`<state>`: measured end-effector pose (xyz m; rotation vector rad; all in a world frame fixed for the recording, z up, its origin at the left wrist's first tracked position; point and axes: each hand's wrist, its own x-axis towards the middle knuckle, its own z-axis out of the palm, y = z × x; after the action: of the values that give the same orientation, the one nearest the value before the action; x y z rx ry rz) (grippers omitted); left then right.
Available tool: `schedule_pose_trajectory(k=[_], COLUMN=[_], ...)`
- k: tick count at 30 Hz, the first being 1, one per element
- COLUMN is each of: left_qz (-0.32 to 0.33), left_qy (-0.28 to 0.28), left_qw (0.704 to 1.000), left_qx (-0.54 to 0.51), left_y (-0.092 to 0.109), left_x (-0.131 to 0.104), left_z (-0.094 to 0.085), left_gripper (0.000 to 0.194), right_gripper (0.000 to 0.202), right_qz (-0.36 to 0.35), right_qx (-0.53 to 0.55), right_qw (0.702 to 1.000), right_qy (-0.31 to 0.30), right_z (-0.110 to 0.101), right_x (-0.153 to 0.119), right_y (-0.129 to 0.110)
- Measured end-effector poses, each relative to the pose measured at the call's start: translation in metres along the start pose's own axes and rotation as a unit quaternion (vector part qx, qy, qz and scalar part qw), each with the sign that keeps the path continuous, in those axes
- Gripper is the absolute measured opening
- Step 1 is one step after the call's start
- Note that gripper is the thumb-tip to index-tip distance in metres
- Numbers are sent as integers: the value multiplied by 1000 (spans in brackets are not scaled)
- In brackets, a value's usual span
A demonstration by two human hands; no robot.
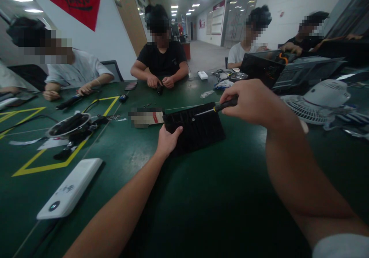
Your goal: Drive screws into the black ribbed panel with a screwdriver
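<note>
My left hand (169,139) grips the left edge of a flat black panel (198,131), its thumb lying over the face. The panel is tilted up off the green table and seems to have ribs or slots. In my right hand (250,102) is a screwdriver (227,104) with a black and yellow handle, the fingers closed round it. Its thin metal shaft points left across the panel, the tip close to a small round silver spot (193,119), perhaps a screw. Whether the tip touches it I cannot tell.
Behind the panel lies a cardboard piece (147,118). A white power bank (70,188) rests at the near left, and a round metal-rimmed part (69,124) beyond it. To the right are a white fan (323,100) and a grey casing (308,73). Several people sit around the table.
</note>
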<state>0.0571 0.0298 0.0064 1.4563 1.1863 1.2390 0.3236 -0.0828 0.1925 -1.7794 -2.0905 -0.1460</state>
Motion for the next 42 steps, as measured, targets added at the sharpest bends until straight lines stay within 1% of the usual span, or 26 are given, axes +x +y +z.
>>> schedule_pose_trajectory(k=[4,8,13,20,28,37,39,42], left_qz=[1,-2,-1,-9,-6,-6,-9,-9], left_qy=[2,3,3,-1,0,4,5,4], left_qw=[1000,1000,1000,1000,1000,1000,1000,1000], left_qx=[6,13,5,-3,-6,-8,-14,-21], left_y=[0,-1,-1,1,0,1,-1,-3], left_x=[0,1,1,1,0,0,1,2], left_z=[0,-1,0,1,0,1,1,1], left_gripper=[39,39,41,39,42,41,42,43], right_gripper=[22,21,22,23,25,20,21,18], right_qz=[20,12,8,7,28,26,29,22], right_qx=[9,11,7,-14,-23,-48,-42,-36], right_qw=[1000,1000,1000,1000,999,998,999,999], right_qy=[-3,10,-4,-9,-26,4,13,9], right_z=[4,7,11,13,13,22,22,19], right_x=[1,1,3,5,5,5,4,2], right_y=[-4,-7,-8,-7,-8,-7,-9,-12])
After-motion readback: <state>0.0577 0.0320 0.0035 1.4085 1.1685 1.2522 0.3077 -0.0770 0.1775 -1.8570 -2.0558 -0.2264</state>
